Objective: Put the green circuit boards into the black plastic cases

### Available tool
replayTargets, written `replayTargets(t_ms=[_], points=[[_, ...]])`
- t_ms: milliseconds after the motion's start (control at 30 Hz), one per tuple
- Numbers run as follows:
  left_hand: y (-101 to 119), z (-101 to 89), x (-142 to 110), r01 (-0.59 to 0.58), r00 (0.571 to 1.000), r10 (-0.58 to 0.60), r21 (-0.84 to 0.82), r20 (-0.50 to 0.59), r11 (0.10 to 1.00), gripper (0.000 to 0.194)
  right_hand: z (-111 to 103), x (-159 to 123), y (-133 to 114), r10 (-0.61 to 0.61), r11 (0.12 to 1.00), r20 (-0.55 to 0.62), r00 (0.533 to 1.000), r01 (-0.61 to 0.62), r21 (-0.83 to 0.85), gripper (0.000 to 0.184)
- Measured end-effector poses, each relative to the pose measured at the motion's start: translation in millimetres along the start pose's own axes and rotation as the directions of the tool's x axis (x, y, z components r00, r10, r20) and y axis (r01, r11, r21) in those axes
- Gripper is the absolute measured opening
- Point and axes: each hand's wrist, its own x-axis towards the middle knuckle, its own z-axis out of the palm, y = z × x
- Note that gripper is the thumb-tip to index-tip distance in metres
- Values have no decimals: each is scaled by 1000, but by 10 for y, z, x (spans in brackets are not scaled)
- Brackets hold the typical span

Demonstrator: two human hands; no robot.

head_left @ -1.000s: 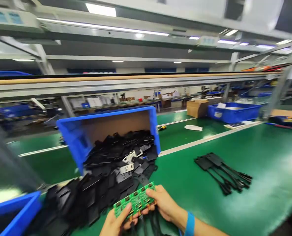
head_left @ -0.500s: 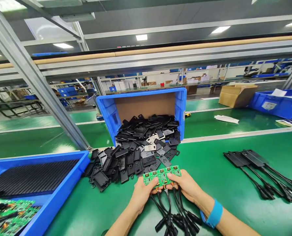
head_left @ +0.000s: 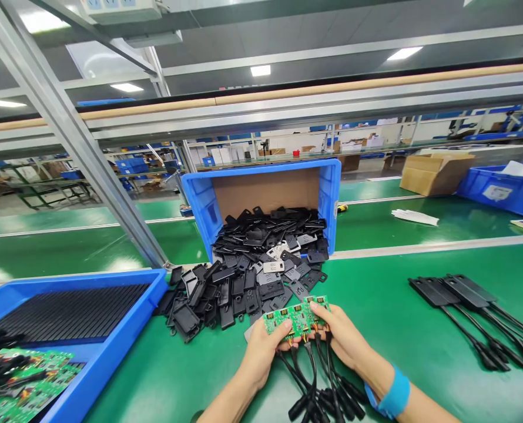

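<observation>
A green circuit board panel (head_left: 297,321) with small digit displays is pinched between my two hands over the green bench. My left hand (head_left: 261,346) closes on its left part, thumb on top and fingers beneath. On its right part, my right hand (head_left: 343,332) has the same kind of grip and wears a blue wristband (head_left: 396,393). The right part sits slightly higher than the left, with a step between them; whether they are fully apart I cannot tell. Black cables (head_left: 318,376) with connectors hang from the board's near edge. Just beyond lies a heap of black plastic housings (head_left: 239,288).
A tipped blue crate (head_left: 200,200) spills the housings onto the bench. At left, a blue tray (head_left: 124,346) holds more green boards (head_left: 32,376). Several finished-looking black cased units (head_left: 455,291) with cables lie at right. A white glove (head_left: 415,217) and cardboard box (head_left: 435,173) are farther back.
The view has swung left and down, then steadied. Half a second ago the board looked straight across; now its right part is offset upward from the left.
</observation>
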Motion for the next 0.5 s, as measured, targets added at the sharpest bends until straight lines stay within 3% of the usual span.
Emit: replayTargets(t_ms=[133, 367, 433, 500], points=[[-20, 26, 18, -59, 998, 59, 83, 10, 995, 34, 64, -35, 58, -102, 992, 69, 992, 107, -71, 34], [-160, 37, 83, -288, 954, 301, 333, 13, 898, 27, 108, -18, 199, -319, 909, -90, 943, 278, -310, 30], [-154, 38, 91, -278, 956, 293, 323, 2, 905, 26, 107, -18, 183, -292, 927, -96, 952, 257, -275, 29], [-118, 27, 98, -183, 982, 186, 206, 1, 961, 25, 90, -14, 150, -167, 980, -61, 984, 158, -124, 29]])
